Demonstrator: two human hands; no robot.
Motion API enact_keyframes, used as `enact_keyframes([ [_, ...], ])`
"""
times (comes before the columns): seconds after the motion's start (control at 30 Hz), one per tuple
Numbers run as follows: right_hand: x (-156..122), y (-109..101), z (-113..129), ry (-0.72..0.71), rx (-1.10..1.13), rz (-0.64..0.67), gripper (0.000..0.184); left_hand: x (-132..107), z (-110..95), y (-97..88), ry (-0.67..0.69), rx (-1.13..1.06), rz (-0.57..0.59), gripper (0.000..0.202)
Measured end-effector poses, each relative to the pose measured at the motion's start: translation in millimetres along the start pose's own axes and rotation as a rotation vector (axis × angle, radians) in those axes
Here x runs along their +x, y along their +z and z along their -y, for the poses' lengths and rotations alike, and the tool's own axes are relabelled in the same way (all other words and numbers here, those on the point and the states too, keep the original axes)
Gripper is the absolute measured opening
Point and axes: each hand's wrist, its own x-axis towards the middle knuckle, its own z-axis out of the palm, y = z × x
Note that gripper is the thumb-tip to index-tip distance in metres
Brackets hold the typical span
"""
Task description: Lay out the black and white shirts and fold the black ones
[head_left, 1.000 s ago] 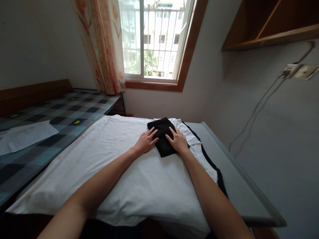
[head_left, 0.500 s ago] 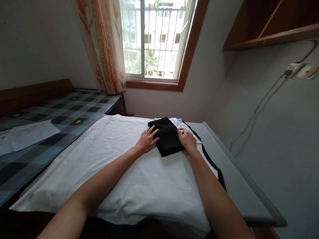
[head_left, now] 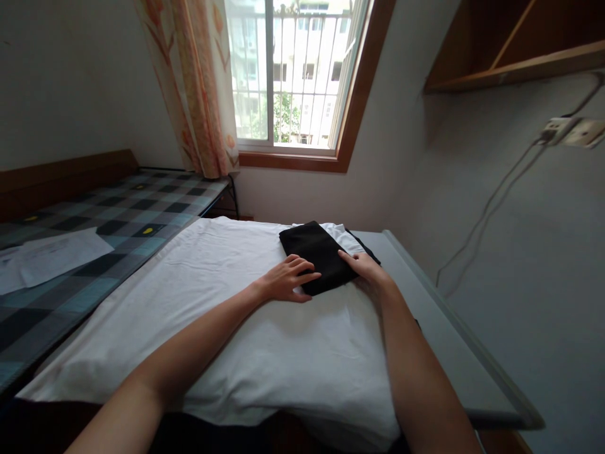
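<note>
A folded black cloth point(head_left: 314, 249), flat and roughly square, lies on a spread white cloth point(head_left: 227, 265). My left hand point(head_left: 290, 279) rests on its near left edge, fingers apart and partly over the black fabric. At the right corner my right hand point(head_left: 366, 268) has its thumb on top, while the other fingers are hidden under the edge. A bunched white fabric with black trim point(head_left: 347, 238) shows just beyond the black cloth.
Under the cloths is a pale grey table point(head_left: 454, 353) with a raised right edge. On the left, a bed with a checked cover point(head_left: 155, 208) carries papers point(head_left: 61, 255). A barred window point(head_left: 302, 82) is ahead; a cable point(head_left: 491, 202) hangs along the right wall.
My left hand has slid nearer and slightly right along the black cloth's edge. My right hand has shifted a little right and turned at the corner. The black cloth has barely moved.
</note>
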Motion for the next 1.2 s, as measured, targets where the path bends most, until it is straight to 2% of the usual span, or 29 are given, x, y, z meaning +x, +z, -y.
enact_keyframes([
  [0.07,-4,-1,5,0.061,-0.008,0.041,0.037,0,0,0.7,0.007,0.038,-0.007,0.047],
  [0.13,-6,-1,11,0.091,0.043,0.015,0.034,2,-2,1.6,-0.004,0.068,-0.033,0.041],
  [0.2,-7,-2,16,0.11,0.201,-0.042,0.031,7,-6,3.6,-0.049,0.09,-0.084,0.037],
  [0.27,-7,-4,19,0.145,0.423,-0.045,0.027,12,-10,7.4,-0.111,0.103,-0.143,0.035],
  [0.33,-8,-7,19,0.195,0.608,0.033,0.029,16,-14,12.3,-0.17,0.111,-0.192,0.036],
  [0.4,-10,-10,18,0.236,0.676,0.154,0.037,19,-17,16.8,-0.215,0.105,-0.24,0.037],
  [0.5,-16,-13,16,0.239,0.624,0.347,0.044,18,-17,19.9,-0.258,0.066,-0.314,0.035],
  [0.57,-18,-13,16,0.196,0.58,0.378,0.042,18,-16,19.4,-0.265,0.033,-0.336,0.034],
  [0.6,-18,-13,16,0.169,0.568,0.34,0.042,18,-17,18.7,-0.256,0.017,-0.329,0.033],
  [0.7,-12,-11,15,0.134,0.574,0.096,0.048,21,-20,16.4,-0.164,-0.005,-0.237,0.032],
  [0.77,-6,-8,13,0.157,0.633,-0.026,0.04,23,-23,15.8,-0.109,0.001,-0.169,0.035],
  [0.8,-3,-6,12,0.175,0.689,-0.047,0.032,24,-24,15.9,-0.097,-0.002,-0.141,0.038],
  [0.9,2,1,12,0.223,0.912,-0.026,0.011,24,-27,17.1,-0.087,-0.047,-0.086,0.045],
  [0.97,0,4,15,0.21,0.985,-0.012,0.011,23,-28,17.9,-0.075,-0.075,-0.073,0.046],
  [1.03,-5,6,19,0.183,0.931,0.027,0.014,21,-27,18.5,-0.074,-0.086,-0.077,0.044],
  [1.13,-16,5,24,0.156,0.768,0.207,0.026,19,-27,18.7,-0.08,-0.087,-0.082,0.041],
  [1.2,-21,6,24,0.139,0.692,0.283,0.039,18,-26,18.7,-0.083,-0.082,-0.085,0.04],
])
